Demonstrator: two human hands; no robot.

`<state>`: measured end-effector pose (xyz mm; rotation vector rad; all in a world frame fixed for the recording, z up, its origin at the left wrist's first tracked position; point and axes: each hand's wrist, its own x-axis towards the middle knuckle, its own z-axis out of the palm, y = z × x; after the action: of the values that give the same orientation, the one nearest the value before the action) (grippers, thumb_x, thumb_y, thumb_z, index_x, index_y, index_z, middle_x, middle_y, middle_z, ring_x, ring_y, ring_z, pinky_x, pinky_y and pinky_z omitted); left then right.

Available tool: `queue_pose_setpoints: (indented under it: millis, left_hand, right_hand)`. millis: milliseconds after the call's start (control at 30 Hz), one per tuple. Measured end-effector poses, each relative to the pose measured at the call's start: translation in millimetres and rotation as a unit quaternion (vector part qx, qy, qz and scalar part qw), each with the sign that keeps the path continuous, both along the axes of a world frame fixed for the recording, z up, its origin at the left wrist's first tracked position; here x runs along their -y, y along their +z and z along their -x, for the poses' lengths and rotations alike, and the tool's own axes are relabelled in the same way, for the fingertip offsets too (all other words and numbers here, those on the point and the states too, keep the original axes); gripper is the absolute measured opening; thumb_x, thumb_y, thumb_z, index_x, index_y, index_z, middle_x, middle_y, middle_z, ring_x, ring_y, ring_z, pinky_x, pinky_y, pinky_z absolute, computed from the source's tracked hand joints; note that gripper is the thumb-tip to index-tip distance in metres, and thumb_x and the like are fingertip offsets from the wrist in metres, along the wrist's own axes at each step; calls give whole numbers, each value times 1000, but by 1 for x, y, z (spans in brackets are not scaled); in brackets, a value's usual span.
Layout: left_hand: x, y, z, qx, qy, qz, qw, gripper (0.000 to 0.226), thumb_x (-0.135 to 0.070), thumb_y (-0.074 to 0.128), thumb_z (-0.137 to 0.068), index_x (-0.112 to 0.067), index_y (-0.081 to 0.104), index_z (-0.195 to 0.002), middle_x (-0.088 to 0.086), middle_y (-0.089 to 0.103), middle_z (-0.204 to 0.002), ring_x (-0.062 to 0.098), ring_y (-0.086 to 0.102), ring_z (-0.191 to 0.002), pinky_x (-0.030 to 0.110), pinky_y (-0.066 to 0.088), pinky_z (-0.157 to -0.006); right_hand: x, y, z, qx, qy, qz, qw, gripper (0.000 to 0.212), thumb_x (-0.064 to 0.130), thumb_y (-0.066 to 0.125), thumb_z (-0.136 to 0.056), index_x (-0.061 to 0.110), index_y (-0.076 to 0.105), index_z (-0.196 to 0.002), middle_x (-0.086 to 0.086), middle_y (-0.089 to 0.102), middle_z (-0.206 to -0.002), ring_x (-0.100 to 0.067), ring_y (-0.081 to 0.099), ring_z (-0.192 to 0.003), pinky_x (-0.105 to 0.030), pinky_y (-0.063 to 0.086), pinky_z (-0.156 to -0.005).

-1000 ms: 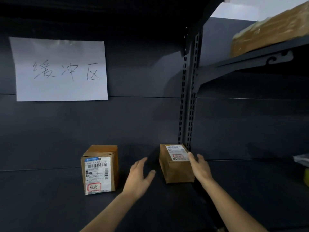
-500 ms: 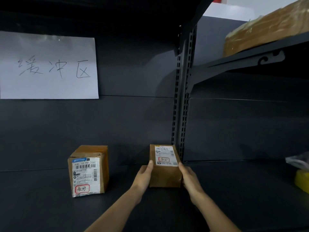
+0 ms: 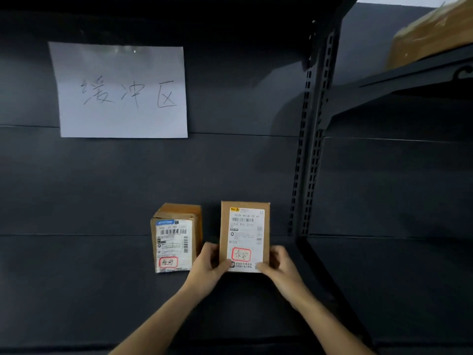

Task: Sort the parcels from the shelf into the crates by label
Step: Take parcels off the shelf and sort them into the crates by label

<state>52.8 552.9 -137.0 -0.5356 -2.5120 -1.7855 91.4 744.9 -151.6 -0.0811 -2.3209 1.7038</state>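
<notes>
**Item one.** A small upright brown cardboard parcel [image 3: 245, 237] is standing out in front of the dark grey back panel [image 3: 102, 180], just right of the middle of the view. Its white printed shipping label [image 3: 246, 226] is facing the onlooker, showing a barcode, the code N058 and handwritten characters ringed in red near the bottom. Both hands are holding the parcel by its lower corners.
- The left hand [image 3: 207, 269] is gripping the lower left edge, with the thumb lying across the front and the fingers [image 3: 208, 249] curling round the side.
- The right hand [image 3: 281, 265] is gripping the lower right edge in the same way, its thumb pressing on the label's corner.
- Whether the parcel's base is touching the shelf I cannot tell.

**Item two.** A second brown cardboard box [image 3: 179, 213] is sitting on the dark grey metal shelf [image 3: 76, 290]. It is just beside the held parcel on the left, partly behind the left hand. Its own white label [image 3: 174, 242] is also facing forward, with barcodes and a red-ringed handwritten mark.

**Item three.** A white paper sheet [image 3: 120, 90] with three handwritten characters is hanging on the back panel, above and left of both parcels.

**Item four.** A black slotted upright post [image 3: 311, 149] is running down the right side of the bay. Beyond it, an upper shelf board [image 3: 414, 73] is carrying a large tan wrapped package [image 3: 432, 34], which is blurred in the top corner.
</notes>
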Motion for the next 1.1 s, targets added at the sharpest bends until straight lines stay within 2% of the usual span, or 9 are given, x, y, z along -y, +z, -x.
queue_pose_setpoints:
  millis: [167, 300, 400, 467, 567, 667, 867, 967, 1100]
  left_hand:
    - [10, -6, -2, -65, -7, 170, 983, 45, -27, 59, -90, -17, 39, -129, -2, 54, -130, 14, 50, -122, 23, 41, -97]
    - [22, -6, -6, -171, 14, 330, 928, 59, -36, 51, -92, -22, 26, -143, -2, 40, -143, 15, 40, -131, 29, 38, -104]
    - [40, -7, -7, -242, 39, 389, 888, 55, -40, 47, -93, -25, 28, -142, -3, 42, -139, 15, 41, -128, 29, 38, -102]
    - [57, -8, -6, -267, 51, 410, 871, 51, -42, 45, -93, -25, 33, -140, -5, 44, -135, 13, 42, -125, 27, 38, -101]
    - [85, -11, -2, -283, 76, 433, 853, 46, -43, 44, -93, -26, 39, -136, -8, 46, -134, 10, 42, -124, 24, 35, -101]
    - [111, -11, 3, -270, 116, 442, 847, 45, -43, 45, -92, -25, 43, -133, -8, 49, -133, 12, 46, -122, 26, 36, -101]
    - [141, -9, 21, -233, 186, 465, 834, 45, -55, 48, -87, -21, 50, -117, -5, 55, -116, 15, 51, -111, 27, 40, -93]
    - [143, -9, 33, -212, 198, 463, 837, 51, -64, 45, -84, -20, 48, -110, -5, 54, -113, 14, 51, -108, 25, 40, -91]
    - [141, -11, 48, -161, 169, 424, 875, 68, -65, 52, -78, -20, 40, -128, -4, 50, -128, 14, 44, -122, 27, 37, -101]
  right_hand:
    - [5, 0, 4, -1, -22, -55, 998, 44, 11, 67, -82, 18, 43, -119, 17, 55, -102, 2, 53, -95, -2, 43, -65]
    - [8, 1, 6, -2, -31, -75, 997, 54, 13, 65, -85, 18, 37, -131, 15, 54, -106, -2, 50, -101, -3, 40, -66]
    - [13, 1, 11, -1, -31, -77, 997, 60, 13, 63, -86, 17, 33, -138, 10, 56, -117, -3, 49, -107, -9, 39, -80]
    - [19, 2, 15, 0, -29, -81, 996, 60, 12, 62, -87, 18, 33, -139, 5, 56, -126, -3, 49, -109, -17, 39, -88]
    - [29, 1, 22, -3, -22, -85, 996, 58, 12, 61, -88, 17, 33, -139, 3, 56, -130, -3, 49, -111, -17, 39, -90]
    - [39, 1, 29, -2, -17, -90, 996, 58, 13, 60, -89, 16, 33, -140, 1, 55, -132, -12, 50, -120, -19, 38, -91]
    - [51, 0, 39, -4, -12, -91, 996, 57, 11, 60, -88, 17, 33, -139, 0, 55, -132, -15, 50, -123, -21, 38, -91]
    - [53, 1, 42, -3, -15, -90, 996, 58, 11, 60, -88, 17, 33, -139, -1, 54, -133, -16, 49, -124, -23, 39, -94]
    - [50, 3, 45, 3, -12, -83, 996, 65, 10, 62, -87, 18, 28, -142, 1, 53, -133, -15, 48, -124, -26, 39, -97]
